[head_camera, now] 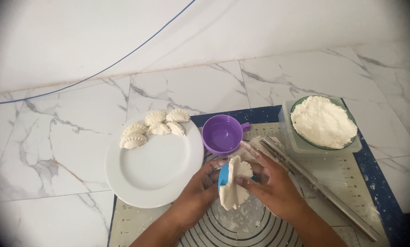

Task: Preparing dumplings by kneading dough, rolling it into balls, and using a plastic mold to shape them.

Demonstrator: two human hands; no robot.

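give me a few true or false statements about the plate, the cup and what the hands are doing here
1. Both hands hold a blue dumpling press with white dough in it. True: the left hand and the right hand both grip it.
2. The white plate carries five shaped dumplings. True.
3. The purple cup is full of filling. False: it looks empty.
4. The metal rolling pin lies on the plate. False: it lies on the mat, right of the hands.
5. The green bowl holds white crumbly filling. True.
6. The dumplings sit at the plate's near edge. False: they are along its far rim.
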